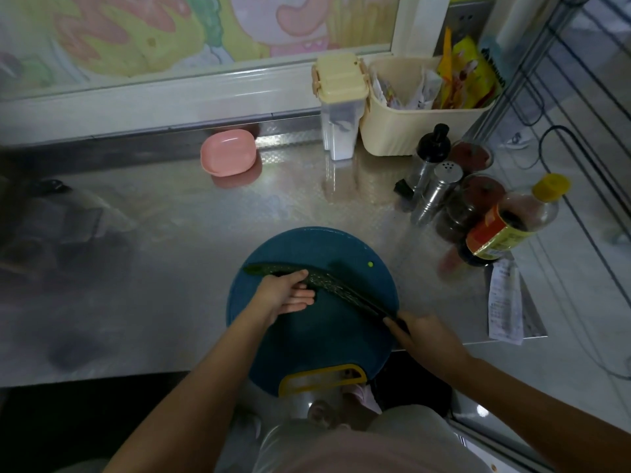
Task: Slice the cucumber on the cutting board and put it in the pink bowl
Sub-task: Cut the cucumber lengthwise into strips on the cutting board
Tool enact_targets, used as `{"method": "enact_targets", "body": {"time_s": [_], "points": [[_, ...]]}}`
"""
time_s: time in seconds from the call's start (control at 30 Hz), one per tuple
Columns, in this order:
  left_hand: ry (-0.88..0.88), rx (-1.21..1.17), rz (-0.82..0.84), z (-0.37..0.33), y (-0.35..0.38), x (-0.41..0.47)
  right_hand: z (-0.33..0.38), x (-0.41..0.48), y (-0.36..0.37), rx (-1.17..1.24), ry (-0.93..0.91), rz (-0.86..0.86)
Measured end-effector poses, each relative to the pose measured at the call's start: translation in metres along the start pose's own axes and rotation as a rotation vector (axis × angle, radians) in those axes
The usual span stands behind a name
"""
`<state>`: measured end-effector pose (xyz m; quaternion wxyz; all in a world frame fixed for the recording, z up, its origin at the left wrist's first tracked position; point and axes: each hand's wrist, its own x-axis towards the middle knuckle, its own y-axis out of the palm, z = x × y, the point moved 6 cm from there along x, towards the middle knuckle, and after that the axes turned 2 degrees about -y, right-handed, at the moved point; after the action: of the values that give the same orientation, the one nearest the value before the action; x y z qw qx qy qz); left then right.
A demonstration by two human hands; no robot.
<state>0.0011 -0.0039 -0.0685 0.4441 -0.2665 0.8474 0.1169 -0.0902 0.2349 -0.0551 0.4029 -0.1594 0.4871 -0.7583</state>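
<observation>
Overhanging the near edge of the steel counter (187, 216), the round blue board (324, 336) sticks its yellow handle out toward the person. The cucumber (263, 268) lies whole across the board's far half, its tip close to the left rim. The left hand (285, 295) curls over it, thumb on the far side and fingers on the near side, holding it down. The right hand (423, 332) is wrapped round the handle of the knife (345, 292) at the board's right rim. The dark speckled blade slants up-left to the cucumber just beside the left fingers. A small green speck (369, 264) sits on the board near its far-right rim.

The bowl (228, 152) stands at the counter's back edge, well apart from the board, with a broad stretch of steel running between them. Right of the board, jars, a shaker (440, 189) and a bottle (505, 227) crowd the counter's right edge. A receipt (505, 302) lies at that corner, and a cream basket (409, 131) stands behind.

The bottle carries an orange and yellow label. Its writing, the receipt's print and the yellow packets (471, 76) in the basket are too small to read.
</observation>
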Motion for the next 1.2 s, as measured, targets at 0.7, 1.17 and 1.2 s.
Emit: {"method": "enact_targets", "body": {"time_s": [0.7,1.17,1.2], "points": [[0.068,0.297,0.045,-0.009,0.005,0.002,0.016,0.017,0.006,-0.439,-0.343,-0.054],[0.146,0.325,0.036,-0.007,0.002,0.004,0.017,0.011,-0.004,-0.209,-0.133,-0.253],[0.151,0.320,0.037,-0.007,0.002,0.004,0.018,0.012,-0.006,-0.198,-0.123,-0.262]]}}
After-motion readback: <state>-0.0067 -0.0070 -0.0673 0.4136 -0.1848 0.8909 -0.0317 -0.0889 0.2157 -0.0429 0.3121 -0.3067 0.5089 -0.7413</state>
